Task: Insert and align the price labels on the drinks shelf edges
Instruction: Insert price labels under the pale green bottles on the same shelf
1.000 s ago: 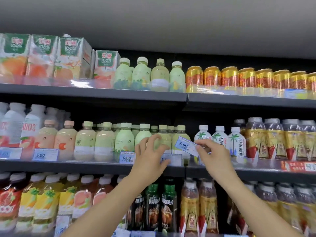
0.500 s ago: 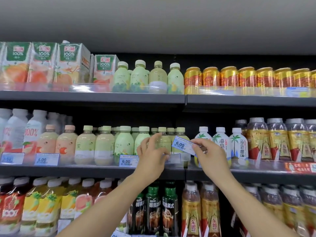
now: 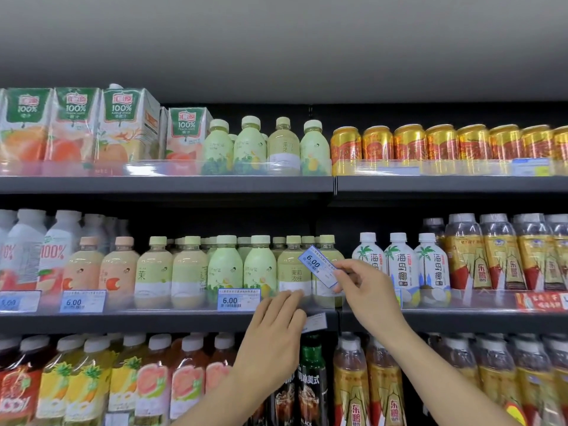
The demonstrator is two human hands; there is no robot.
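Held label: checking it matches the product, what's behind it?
Pale green bottles on the middle shelf. The label, pinched by the right hand, covers one bottle's upper front; its print there is hidden.

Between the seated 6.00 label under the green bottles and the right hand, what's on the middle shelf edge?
Head view: the left hand, fingertips on the clear rail, and a white tag jutting from behind it.

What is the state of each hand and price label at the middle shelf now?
right hand: pinches the loose label.
loose label: tilted, outside the clear strip.
left hand: fingertips at the clear strip.
seated label: upright inside the strip.
lower label: tilted beside the left hand, partly hidden.
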